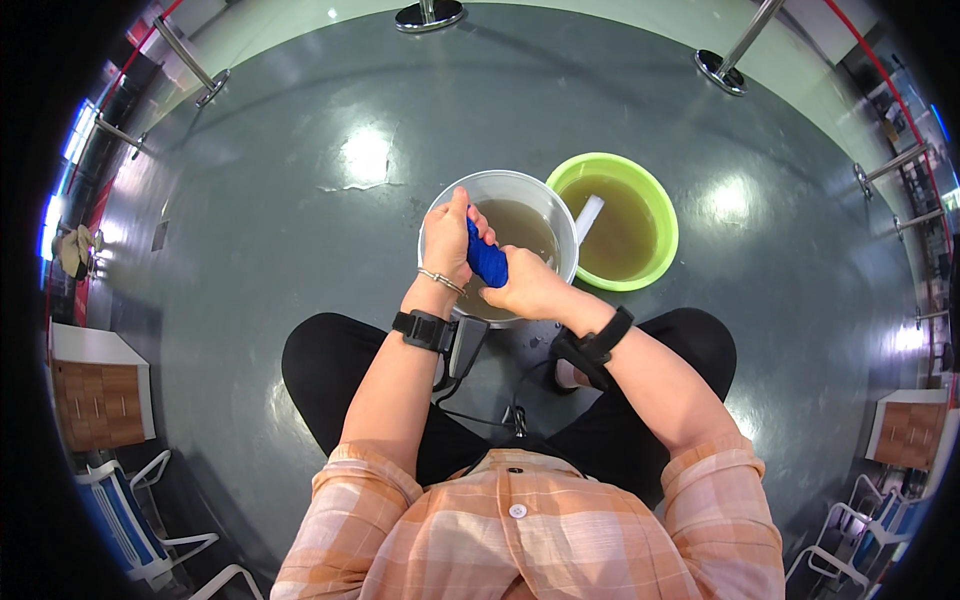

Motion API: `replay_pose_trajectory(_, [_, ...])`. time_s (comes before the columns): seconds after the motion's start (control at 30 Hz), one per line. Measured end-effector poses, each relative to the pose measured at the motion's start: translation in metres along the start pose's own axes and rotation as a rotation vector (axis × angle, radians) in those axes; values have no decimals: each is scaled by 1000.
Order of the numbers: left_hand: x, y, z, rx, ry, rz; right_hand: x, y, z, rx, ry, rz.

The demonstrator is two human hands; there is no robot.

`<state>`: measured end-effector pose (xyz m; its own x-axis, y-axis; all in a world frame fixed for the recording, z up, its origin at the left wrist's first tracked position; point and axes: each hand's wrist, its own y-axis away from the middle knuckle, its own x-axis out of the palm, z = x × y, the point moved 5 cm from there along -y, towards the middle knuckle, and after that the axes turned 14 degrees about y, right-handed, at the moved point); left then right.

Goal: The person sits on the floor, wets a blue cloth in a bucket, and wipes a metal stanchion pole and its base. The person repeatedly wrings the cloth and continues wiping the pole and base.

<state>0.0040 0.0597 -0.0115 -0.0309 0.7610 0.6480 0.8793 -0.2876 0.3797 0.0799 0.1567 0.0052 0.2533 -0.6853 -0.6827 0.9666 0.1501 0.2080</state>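
A bunched blue cloth is gripped at both ends above a pale plastic bucket. My left hand closes around its upper left end, thumb pointing up. Around the lower right end, my right hand has its fingers wrapped. The cloth looks tightly compressed between the two fists. Below them, the bucket holds murky brownish water, and my hands and the cloth hide part of its surface.
Just right of the bucket stands a lime-green basin of brownish water, with a white strip-like object leaning in it. Black straps with boxes and a cable hang at my wrists. Chrome barrier posts ring the grey floor.
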Motion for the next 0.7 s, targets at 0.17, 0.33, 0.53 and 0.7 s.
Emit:
replay_pose_trajectory(0.17, [-17, -9, 13, 45, 81, -184, 16, -7, -16, 144, 339, -58])
replay_pose_trajectory(0.33, [-24, -10, 11, 147, 81, -208, 15, -15, -14, 37, 417, -141])
replay_pose_trajectory(0.53, [-27, -14, 0, 36, 147, -62, -8, -18, -8, 78, 300, -144])
replay_pose_trajectory(0.7, [-14, -8, -7, 8, 180, 23, -46, -12, -10, 83, 142, -104])
